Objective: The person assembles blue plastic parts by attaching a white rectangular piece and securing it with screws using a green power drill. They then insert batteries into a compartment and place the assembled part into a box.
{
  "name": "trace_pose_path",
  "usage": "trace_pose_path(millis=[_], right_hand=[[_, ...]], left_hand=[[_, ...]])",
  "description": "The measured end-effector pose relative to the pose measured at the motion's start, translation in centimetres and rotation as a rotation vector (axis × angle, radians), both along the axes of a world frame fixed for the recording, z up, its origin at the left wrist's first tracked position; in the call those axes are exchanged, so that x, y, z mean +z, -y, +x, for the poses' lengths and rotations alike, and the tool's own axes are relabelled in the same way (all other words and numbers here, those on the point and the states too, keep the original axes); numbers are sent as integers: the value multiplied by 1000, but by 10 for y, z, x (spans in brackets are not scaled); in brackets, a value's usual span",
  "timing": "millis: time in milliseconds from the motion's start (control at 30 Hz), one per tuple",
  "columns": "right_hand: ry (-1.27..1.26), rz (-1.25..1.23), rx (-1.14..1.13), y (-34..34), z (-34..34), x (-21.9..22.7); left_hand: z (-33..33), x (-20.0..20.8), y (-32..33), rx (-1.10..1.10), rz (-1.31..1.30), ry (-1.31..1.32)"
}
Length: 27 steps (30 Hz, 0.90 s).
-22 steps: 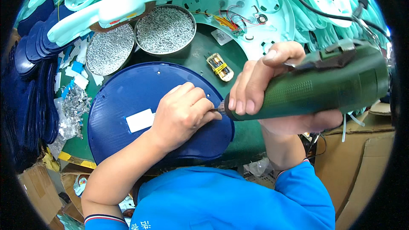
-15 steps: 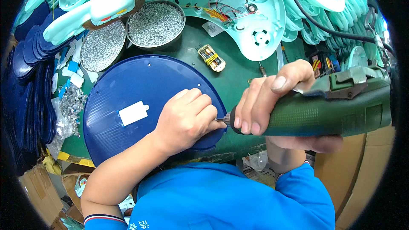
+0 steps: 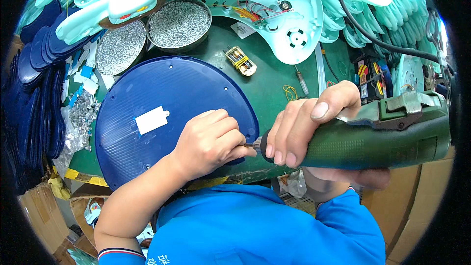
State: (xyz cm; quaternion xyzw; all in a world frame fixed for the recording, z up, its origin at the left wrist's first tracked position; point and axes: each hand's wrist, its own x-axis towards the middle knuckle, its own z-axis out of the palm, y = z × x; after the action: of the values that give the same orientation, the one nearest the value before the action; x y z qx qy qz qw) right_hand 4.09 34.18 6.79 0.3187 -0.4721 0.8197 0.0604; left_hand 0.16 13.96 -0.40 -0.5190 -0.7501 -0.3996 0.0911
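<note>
A dark green electric screwdriver (image 3: pixel 373 140) is clenched by the right hand (image 3: pixel 314 122); its bit is pinched by the left hand (image 3: pixel 211 142) above the round blue plastic panel (image 3: pixel 162 98); fingers risk being nicked if it slips

Bright even overhead light, soft shadows, sharp centre, fisheye bend w/ black rim

Two screw bowls (image 3: pixel 179 23), one blue panel (image 3: pixel 167 98)
</note>
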Motion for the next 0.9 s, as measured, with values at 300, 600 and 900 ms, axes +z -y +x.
trace_pose_path(millis=[300,600,900], right_hand=[[73,97,112,-13,-7,-10],[386,290,155,-2,-7,-21],[229,198,-28,12,-16,-20]], left_hand=[[9,13,-2,203,-478,39],[13,7,-5,177,-596,23],[-4,5,15,100,-150,270]])
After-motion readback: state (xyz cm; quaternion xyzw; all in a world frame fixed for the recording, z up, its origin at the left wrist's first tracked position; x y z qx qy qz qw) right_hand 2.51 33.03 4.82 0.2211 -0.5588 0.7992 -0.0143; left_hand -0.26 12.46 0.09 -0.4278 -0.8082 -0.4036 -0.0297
